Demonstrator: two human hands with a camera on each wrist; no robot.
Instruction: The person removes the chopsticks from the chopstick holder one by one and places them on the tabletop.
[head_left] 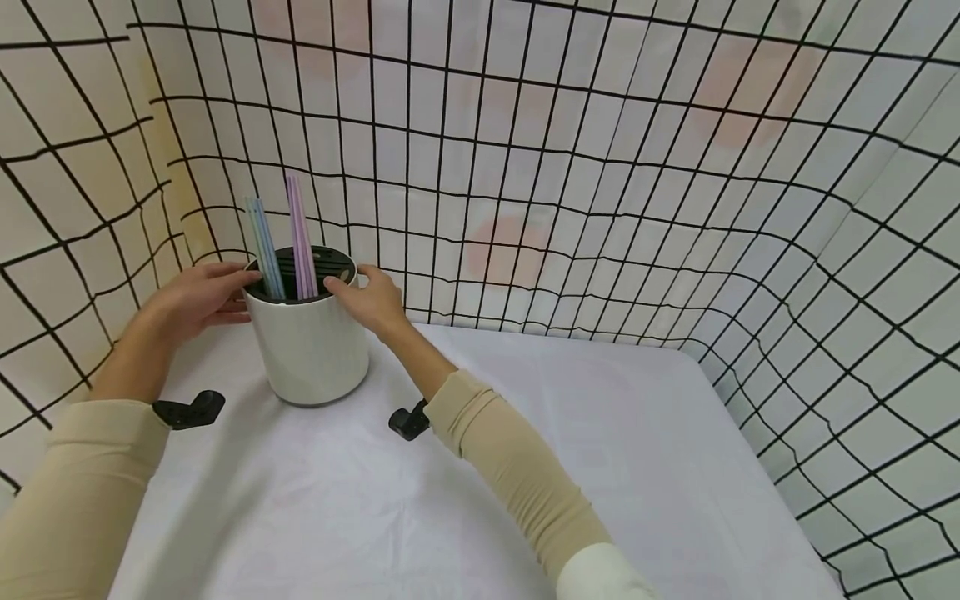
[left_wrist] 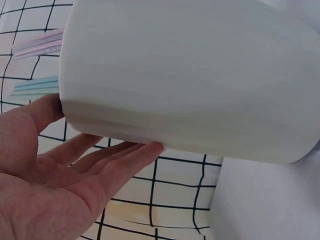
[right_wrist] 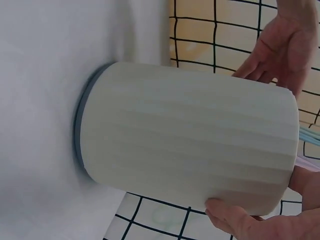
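A white round knife-and-chopstick holder [head_left: 311, 354] stands upright on the cloth-covered table at the left. Its top has a black slotted insert [head_left: 330, 260]. Pale blue chopsticks [head_left: 267, 250] and pinkish-purple chopsticks [head_left: 302, 246] rise from it. My left hand [head_left: 197, 300] grips the holder's left side, its thumb at the rim and its fingers on the wall, as the left wrist view also shows. On the opposite side, my right hand [head_left: 375, 302] holds the rim with the thumb over the top edge. The right wrist view shows the dark base ring [right_wrist: 82, 125] against the cloth.
Black wire grid panels [head_left: 525, 167] enclose the table at the back, left and right. The holder stands close to the back-left corner. White cloth [head_left: 570, 417] covers the tabletop. Each wrist carries a small black camera mount [head_left: 191, 410].
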